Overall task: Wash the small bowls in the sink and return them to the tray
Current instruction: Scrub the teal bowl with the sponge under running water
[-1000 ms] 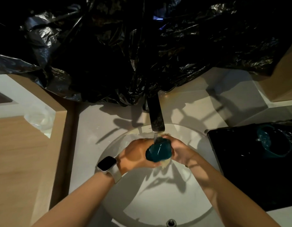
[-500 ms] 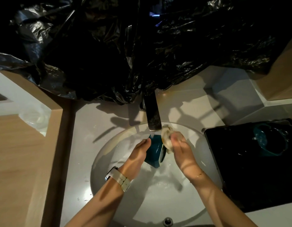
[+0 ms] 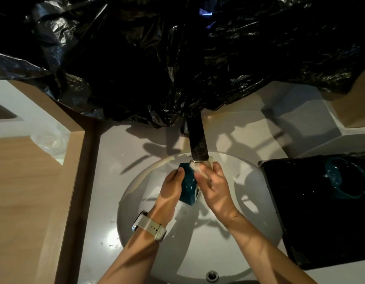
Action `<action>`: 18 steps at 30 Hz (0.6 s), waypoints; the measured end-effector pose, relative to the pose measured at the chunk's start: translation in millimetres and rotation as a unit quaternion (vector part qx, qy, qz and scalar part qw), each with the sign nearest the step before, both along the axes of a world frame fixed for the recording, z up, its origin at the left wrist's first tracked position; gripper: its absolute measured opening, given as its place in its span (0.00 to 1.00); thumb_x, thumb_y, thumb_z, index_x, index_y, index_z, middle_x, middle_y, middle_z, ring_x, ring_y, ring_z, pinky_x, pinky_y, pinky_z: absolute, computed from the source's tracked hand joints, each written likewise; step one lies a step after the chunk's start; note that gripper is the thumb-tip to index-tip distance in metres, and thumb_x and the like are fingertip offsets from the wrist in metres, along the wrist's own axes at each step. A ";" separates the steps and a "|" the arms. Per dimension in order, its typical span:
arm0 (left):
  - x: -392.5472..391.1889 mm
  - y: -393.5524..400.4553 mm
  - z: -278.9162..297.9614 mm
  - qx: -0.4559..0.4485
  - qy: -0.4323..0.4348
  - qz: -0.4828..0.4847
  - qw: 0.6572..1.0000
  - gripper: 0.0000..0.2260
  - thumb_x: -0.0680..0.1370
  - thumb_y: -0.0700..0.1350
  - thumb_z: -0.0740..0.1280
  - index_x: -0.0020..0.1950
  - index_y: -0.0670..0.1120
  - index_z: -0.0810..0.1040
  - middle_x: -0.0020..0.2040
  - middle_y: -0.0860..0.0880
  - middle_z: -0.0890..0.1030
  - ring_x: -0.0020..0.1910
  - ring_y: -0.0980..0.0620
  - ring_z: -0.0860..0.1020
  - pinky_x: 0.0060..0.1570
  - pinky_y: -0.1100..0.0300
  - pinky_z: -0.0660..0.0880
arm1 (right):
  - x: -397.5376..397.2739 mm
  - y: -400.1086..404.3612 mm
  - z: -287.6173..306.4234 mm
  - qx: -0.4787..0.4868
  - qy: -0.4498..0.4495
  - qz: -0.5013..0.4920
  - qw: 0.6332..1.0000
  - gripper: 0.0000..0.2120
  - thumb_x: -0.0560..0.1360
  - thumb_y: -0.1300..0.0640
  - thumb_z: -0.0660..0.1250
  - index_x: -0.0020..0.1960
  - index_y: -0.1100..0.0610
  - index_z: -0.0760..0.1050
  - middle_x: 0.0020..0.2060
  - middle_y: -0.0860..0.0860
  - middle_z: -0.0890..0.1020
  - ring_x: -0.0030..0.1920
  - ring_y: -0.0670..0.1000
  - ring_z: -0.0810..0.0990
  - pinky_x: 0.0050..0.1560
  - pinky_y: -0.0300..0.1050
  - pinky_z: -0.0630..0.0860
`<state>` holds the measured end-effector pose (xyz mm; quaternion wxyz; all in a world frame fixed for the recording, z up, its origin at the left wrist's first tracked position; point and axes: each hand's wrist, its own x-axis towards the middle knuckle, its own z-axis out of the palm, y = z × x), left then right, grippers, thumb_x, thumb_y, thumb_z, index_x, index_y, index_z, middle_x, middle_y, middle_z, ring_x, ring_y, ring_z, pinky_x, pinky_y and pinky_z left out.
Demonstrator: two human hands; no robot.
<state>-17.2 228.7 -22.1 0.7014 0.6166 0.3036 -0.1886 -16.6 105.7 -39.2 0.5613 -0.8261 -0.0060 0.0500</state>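
Observation:
A small teal bowl (image 3: 188,186) is held on its side over the white sink (image 3: 249,193), just below the tap (image 3: 197,144). My left hand (image 3: 171,188) grips the bowl from the left. My right hand (image 3: 213,186) holds a pale sponge (image 3: 200,168) and presses it against the bowl's upper right side, right under the spout. Another teal bowl (image 3: 341,182) sits in the black tray (image 3: 312,226) on the counter to the right of the sink.
Crumpled black plastic sheeting (image 3: 177,58) covers the wall behind the tap. A wooden counter (image 3: 23,201) with a clear plastic bag (image 3: 49,140) lies to the left. The sink's overflow hole (image 3: 212,276) is at its near edge.
The bowl has turned from facing me to lying on its side. My right hand brought the sponge up under the spout and now presses it on the bowl; both hands shifted slightly.

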 end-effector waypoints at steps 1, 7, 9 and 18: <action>-0.1 0.2 1.0 0.008 0.000 -0.005 1.000 0.13 0.84 0.48 0.59 0.59 0.42 0.78 0.54 0.41 0.83 0.50 0.47 0.81 0.51 0.56 0.76 | 4.6 2.2 -0.9 0.011 -0.013 -0.004 1.000 0.07 0.78 0.56 0.65 0.53 0.47 0.79 0.48 0.45 0.70 0.47 0.40 0.76 0.51 0.29 0.71; -2.9 9.0 1.7 0.058 -0.005 -0.022 0.998 0.10 0.83 0.48 0.61 0.50 0.44 0.79 0.48 0.41 0.83 0.46 0.44 0.82 0.43 0.57 0.77 | 24.7 4.0 -15.7 0.077 0.088 -0.043 0.992 0.07 0.77 0.60 0.68 0.46 0.63 0.82 0.45 0.54 0.73 0.45 0.49 0.78 0.48 0.44 0.75; -6.7 8.4 2.4 0.057 -0.006 -0.019 0.998 0.10 0.83 0.45 0.60 0.48 0.43 0.77 0.44 0.43 0.82 0.40 0.50 0.82 0.36 0.63 0.76 | 17.2 7.0 -13.0 0.067 0.056 0.000 0.996 0.08 0.76 0.57 0.69 0.50 0.59 0.83 0.49 0.53 0.77 0.48 0.41 0.79 0.53 0.36 0.74; -15.6 8.0 3.3 0.038 -0.023 -0.009 0.999 0.12 0.83 0.43 0.58 0.46 0.38 0.76 0.38 0.41 0.81 0.28 0.56 0.81 0.26 0.68 0.74 | 26.4 18.7 -26.0 0.098 0.124 -0.039 0.987 0.22 0.71 0.47 0.69 0.50 0.67 0.79 0.46 0.62 0.81 0.45 0.50 0.81 0.49 0.43 0.77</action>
